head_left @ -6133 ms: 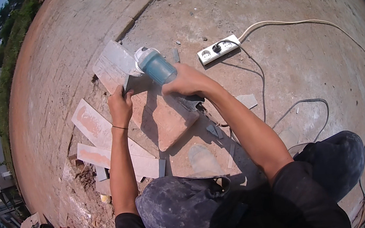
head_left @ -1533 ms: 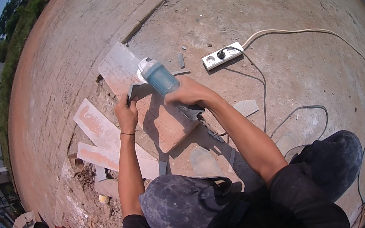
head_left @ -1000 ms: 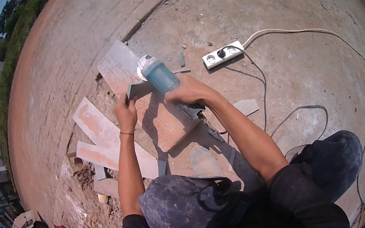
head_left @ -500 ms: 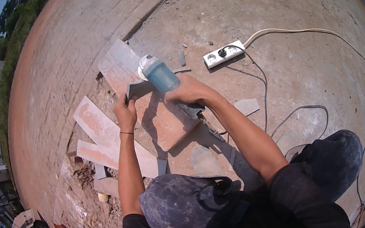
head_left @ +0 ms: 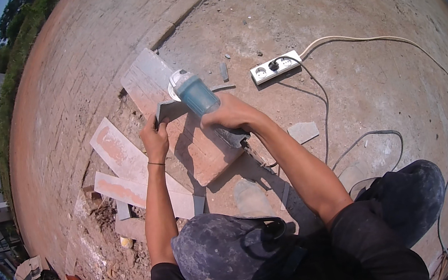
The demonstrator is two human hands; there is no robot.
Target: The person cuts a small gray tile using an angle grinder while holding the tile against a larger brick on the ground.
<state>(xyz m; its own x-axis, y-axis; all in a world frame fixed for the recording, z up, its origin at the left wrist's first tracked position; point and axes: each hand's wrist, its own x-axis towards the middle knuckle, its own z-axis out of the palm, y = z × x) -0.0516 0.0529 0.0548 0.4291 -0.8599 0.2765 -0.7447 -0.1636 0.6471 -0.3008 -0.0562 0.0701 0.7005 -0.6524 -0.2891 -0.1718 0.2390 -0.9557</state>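
My right hand point(head_left: 227, 114) is wrapped round the body of a blue-green angle grinder point(head_left: 197, 95), its pale head and disc pointing up and to the left. Between the fingers of my left hand point(head_left: 154, 137) is the end of a grey tile piece point(head_left: 171, 109), raised on edge beside the grinder's head. Both are over a long dusty paving slab point(head_left: 211, 153), which lies slanted on the ground below. The exact spot where disc and tile meet is hard to make out. A thin grey strip point(head_left: 223, 87) sticks out to the right behind the grinder.
A white power strip point(head_left: 276, 68) with a black plug lies to the right, its pale cable point(head_left: 370, 37) running off right. Cut tile pieces point(head_left: 122, 148) lie left of the slab, near rubble point(head_left: 109, 236). A grey offcut point(head_left: 303, 131) rests by my right forearm.
The grinder has shifted very slightly to the left, and the tile piece has tilted a little. Otherwise my hands and the surroundings stay nearly the same.
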